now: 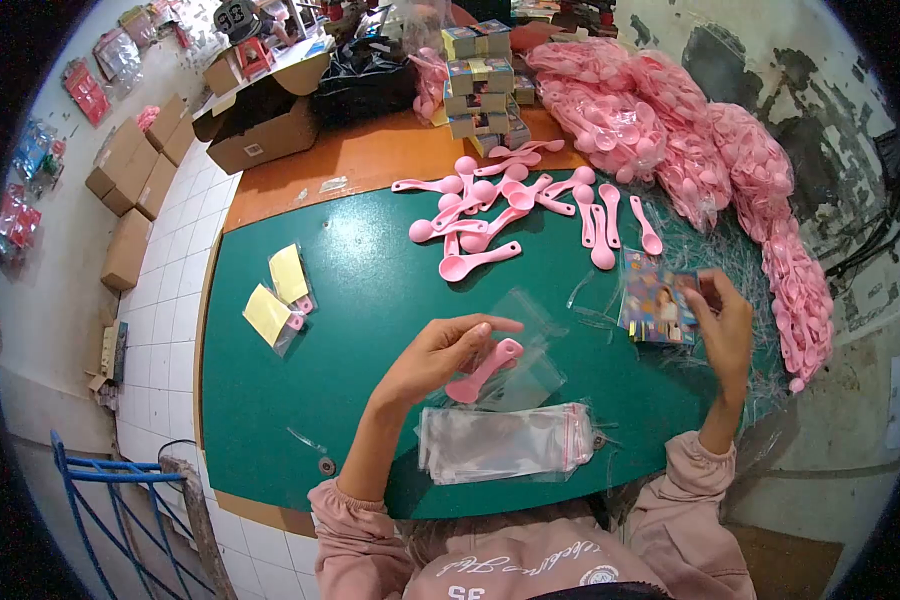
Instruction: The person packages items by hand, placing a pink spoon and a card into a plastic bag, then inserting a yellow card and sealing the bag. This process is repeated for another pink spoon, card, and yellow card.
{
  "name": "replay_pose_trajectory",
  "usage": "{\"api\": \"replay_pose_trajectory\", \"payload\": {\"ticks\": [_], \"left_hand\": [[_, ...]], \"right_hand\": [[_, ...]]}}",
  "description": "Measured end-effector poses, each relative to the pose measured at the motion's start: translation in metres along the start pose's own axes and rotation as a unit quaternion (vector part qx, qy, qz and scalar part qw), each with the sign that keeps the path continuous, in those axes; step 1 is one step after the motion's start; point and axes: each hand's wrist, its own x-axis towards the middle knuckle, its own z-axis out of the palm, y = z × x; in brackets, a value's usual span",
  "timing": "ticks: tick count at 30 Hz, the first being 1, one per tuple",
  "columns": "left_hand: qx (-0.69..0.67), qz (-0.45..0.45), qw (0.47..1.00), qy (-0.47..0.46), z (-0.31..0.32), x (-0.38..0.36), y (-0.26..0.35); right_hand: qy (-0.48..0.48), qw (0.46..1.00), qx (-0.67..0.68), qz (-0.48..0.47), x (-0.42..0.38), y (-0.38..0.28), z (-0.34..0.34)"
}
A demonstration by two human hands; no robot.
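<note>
My left hand [445,355] is over the middle of the table, its fingers closed on a pink measuring spoon [488,370] with the handle end pointing away to the right. A clear plastic bag [535,380] lies at that hand, partly behind the spoon. Over on the right, my right hand [722,315] pinches the edge of a printed card at a small stack of colourful cards [655,305]. In front of my body lies a pile of clear plastic bags [500,445]. Loose pink spoons [480,262] are scattered toward the back of the green tabletop [350,390].
Two packed bags with yellow cards [268,315] lie at the left. Bulging bags of pink spoons [610,125] line the right wall. Bundled card stacks [478,85] and an open cardboard box [265,130] stand at the back. Plastic scraps [750,370] litter the right side.
</note>
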Motion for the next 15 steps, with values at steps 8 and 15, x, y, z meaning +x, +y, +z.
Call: {"api": "replay_pose_trajectory", "payload": {"ticks": [8,15], "left_hand": [[0.041,-0.044,0.998,0.019,-0.004,0.005,-0.008],[0.089,-0.046,0.995,-0.006,-0.005,0.006,-0.011]], "right_hand": [[-0.231,0.948,0.164,-0.147,-0.001,-0.07,0.044],[-0.272,0.941,0.094,-0.179,0.007,-0.071,0.043]]}}
